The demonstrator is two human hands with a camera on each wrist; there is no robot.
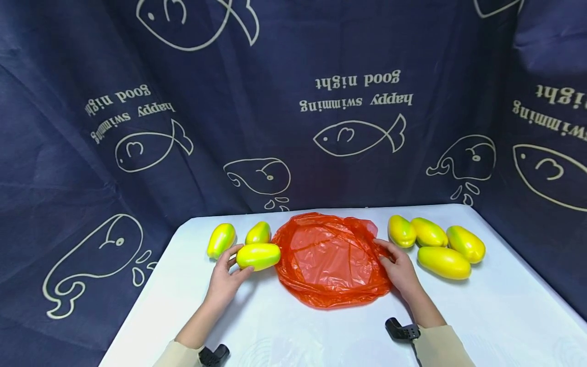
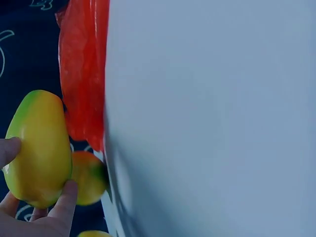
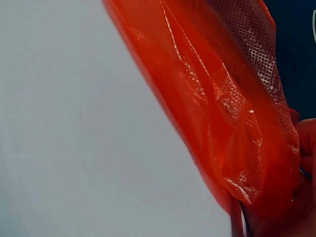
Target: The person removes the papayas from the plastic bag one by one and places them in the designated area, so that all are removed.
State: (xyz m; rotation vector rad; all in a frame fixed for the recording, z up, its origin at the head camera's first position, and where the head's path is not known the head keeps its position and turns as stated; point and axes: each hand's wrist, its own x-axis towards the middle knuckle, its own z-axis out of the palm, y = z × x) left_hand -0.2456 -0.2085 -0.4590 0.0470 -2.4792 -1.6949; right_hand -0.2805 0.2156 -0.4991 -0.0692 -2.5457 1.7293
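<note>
My left hand (image 1: 225, 280) holds a yellow-green papaya (image 1: 259, 256) between thumb and fingers, just left of a red plastic bag (image 1: 331, 257). In the left wrist view, the thumb (image 2: 9, 150) presses one side of this papaya (image 2: 42, 148), with fingertips at its lower end. The bag lies spread on the table with its rim bunched into a ring. At the bag's right edge, my right hand (image 1: 403, 275) grips the rim. The right wrist view shows the fingers (image 3: 307, 143) partly hidden behind the red film (image 3: 207, 108).
Two more papayas, one at the left (image 1: 221, 240) and one behind the held papaya (image 1: 258, 232), lie on the white table (image 1: 284, 336). Several others (image 1: 444, 262) are grouped right of the bag. A dark blue curtain (image 1: 275, 102) with fish drawings hangs behind the table.
</note>
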